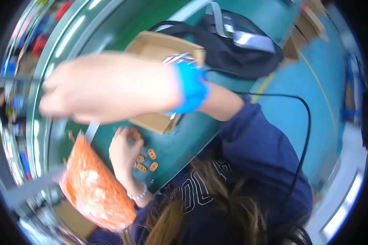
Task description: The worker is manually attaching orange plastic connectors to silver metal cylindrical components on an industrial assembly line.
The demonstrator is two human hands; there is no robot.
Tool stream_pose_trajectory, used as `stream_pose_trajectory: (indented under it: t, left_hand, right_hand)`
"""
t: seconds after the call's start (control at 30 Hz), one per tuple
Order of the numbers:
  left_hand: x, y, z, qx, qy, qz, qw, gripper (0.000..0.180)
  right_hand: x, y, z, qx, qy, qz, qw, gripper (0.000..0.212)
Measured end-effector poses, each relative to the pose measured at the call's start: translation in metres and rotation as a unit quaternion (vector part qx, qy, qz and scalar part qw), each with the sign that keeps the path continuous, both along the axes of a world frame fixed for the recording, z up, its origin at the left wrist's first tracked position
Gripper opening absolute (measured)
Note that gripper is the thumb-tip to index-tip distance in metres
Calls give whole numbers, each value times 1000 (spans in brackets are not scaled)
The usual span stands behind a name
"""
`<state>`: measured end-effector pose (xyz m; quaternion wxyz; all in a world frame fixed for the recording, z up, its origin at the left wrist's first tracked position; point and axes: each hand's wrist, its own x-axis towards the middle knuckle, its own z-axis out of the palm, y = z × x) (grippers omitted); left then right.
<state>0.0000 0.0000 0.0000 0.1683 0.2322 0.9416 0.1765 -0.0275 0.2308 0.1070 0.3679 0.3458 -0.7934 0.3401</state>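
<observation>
My right arm stretches across the view to the left, a bright blue band (191,87) round its wrist. My right hand (69,90) is smeared by motion, so its fingers and anything in them cannot be made out. Below it, my left hand (124,151), with a beaded bracelet (138,192), is curled over the green table, thumb and fingers closed round a small orange piece (137,136). Several similar orange pieces (152,154), oblong with holes, lie beside that hand. A clear plastic bag (96,183) bulging with orange contents lies to its left.
Behind my right forearm stands an open cardboard box (155,41), partly hidden, with something shiny at its edge. A black bag (241,45) lies farther back on the table. A black cable (308,122) curves along my right side. Another cardboard box (304,30) is at the far right.
</observation>
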Motion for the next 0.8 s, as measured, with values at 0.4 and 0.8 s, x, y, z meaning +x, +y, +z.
stream_pose_trajectory:
  t: [0.4,0.8]
  left_hand:
    - [-55,-17,4,281,-2,112,953,27]
    - [-87,5,56,636,-56,126,759,12]
  right_hand:
    - [-2,-18,15,-56,-52,49,996,25]
    - [-17,-37,0,-87,-36,-29,995,27]
